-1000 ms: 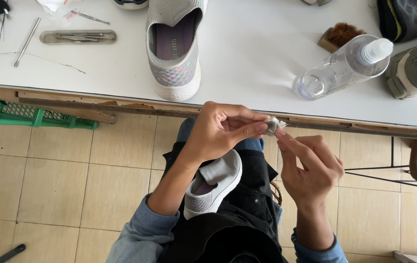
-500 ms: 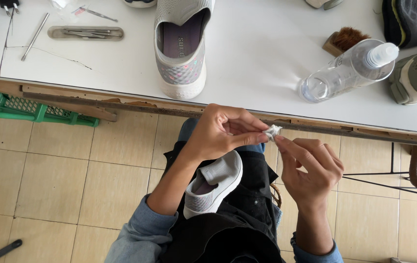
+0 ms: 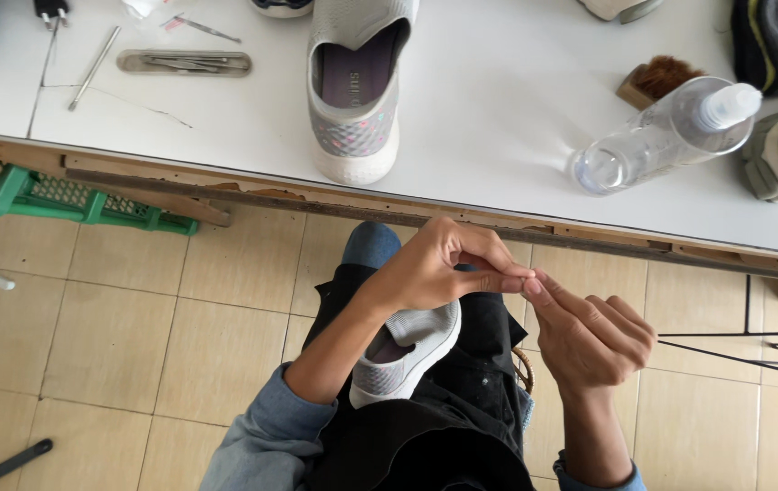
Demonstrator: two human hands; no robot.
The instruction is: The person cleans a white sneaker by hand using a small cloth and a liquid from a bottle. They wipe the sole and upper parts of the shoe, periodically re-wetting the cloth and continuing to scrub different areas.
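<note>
Left hand (image 3: 434, 268): grip pressed together, thumb and forefinger tips meeting at the fingertips of the right hand; whatever is pinched between them is too small to identify. Right hand (image 3: 589, 336): fingers extended toward the left, forefinger tip touching the left grip; whether it holds anything cannot be told. Both hands are raised above the lap, just in front of the counter edge (image 3: 498, 225).

Directly beneath the left wrist, a grey knit shoe with white sole (image 3: 402, 355) lies on the lap against dark clothing, opening facing up.

On the white counter beyond: a matching grey shoe (image 3: 357, 86) with heel toward the person; a clear plastic bottle (image 3: 662, 136) lying on its side to the right; a brown brush (image 3: 657, 80) just behind it; a flat metal tool case (image 3: 184, 62) to the left.

Below the counter at left, a green crate (image 3: 61, 195) sits over the tiled floor (image 3: 134, 336).
</note>
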